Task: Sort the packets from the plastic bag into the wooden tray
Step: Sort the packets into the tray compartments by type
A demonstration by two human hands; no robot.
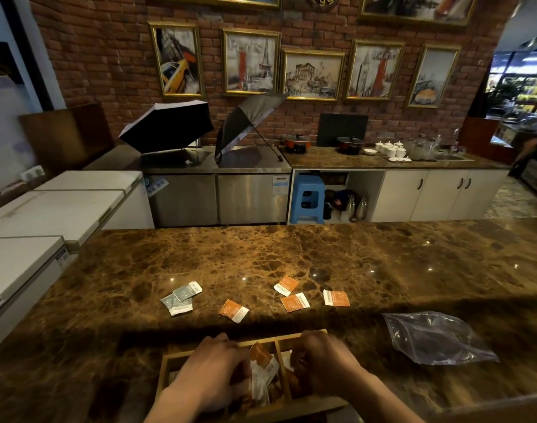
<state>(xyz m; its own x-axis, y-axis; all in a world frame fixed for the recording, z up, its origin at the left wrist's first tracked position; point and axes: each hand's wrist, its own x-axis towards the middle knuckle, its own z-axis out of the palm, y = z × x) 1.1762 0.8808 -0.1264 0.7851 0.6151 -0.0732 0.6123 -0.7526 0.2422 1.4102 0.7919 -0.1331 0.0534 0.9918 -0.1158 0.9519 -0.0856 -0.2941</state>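
A wooden tray (169,361) with dividers sits at the counter's near edge. Both hands are in it. My left hand (212,370) is curled over the middle compartment, touching orange and white packets (262,366) standing there. My right hand (319,361) is bent over the right compartment; whether it grips a packet is hidden. On the counter beyond lie two grey-green packets (181,297) at left and several orange packets (294,302) in the middle. The clear plastic bag (435,337) lies flat at right and looks empty.
The brown marble counter (322,257) stretches wide beyond the loose packets. White chest freezers (47,215) stand to the left. Behind are steel cabinets with two open umbrellas (169,123), a blue stool, pots and cups.
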